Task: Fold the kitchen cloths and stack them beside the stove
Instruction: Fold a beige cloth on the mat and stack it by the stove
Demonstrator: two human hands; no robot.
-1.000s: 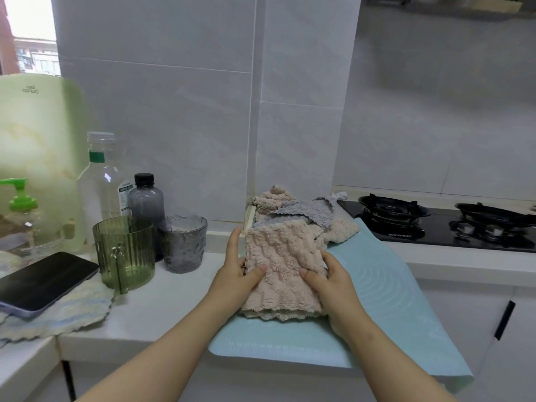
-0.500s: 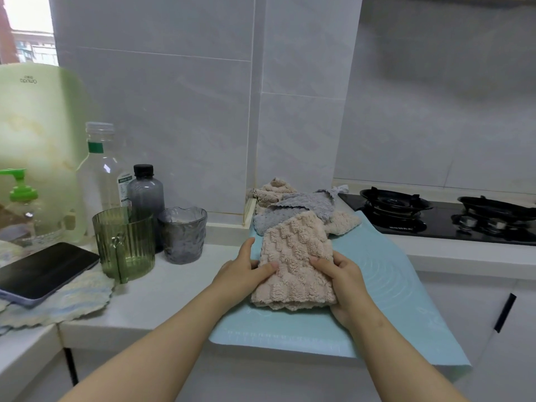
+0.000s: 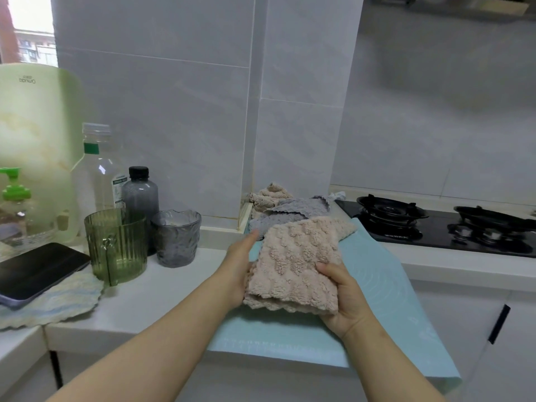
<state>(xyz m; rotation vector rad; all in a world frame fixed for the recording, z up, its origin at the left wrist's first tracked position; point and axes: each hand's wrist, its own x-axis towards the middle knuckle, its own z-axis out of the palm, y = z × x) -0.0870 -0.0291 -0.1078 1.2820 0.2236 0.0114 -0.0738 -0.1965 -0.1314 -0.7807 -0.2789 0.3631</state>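
— Hands?
— Noted: left hand (image 3: 239, 266) flat, fingers straight against the folded pink cloth (image 3: 295, 265); right hand (image 3: 346, 298) grips its right edge, thumb on top.
— Surface?
— Held over a blue mat (image 3: 377, 274) on the white counter (image 3: 162, 291), stove (image 3: 435, 227) to the right.

You're standing in a home kitchen. A black gas hob (image 3: 435, 227) with two burners sits in the white counter (image 3: 162, 288) on your right. Pale wall tiles (image 3: 162, 117) rise behind it, and a cupboard door (image 3: 452, 323) hangs below. A clear bottle (image 3: 97, 175), green cup (image 3: 116, 245) and pump dispenser (image 3: 14, 195) stand near the window (image 3: 32, 33).
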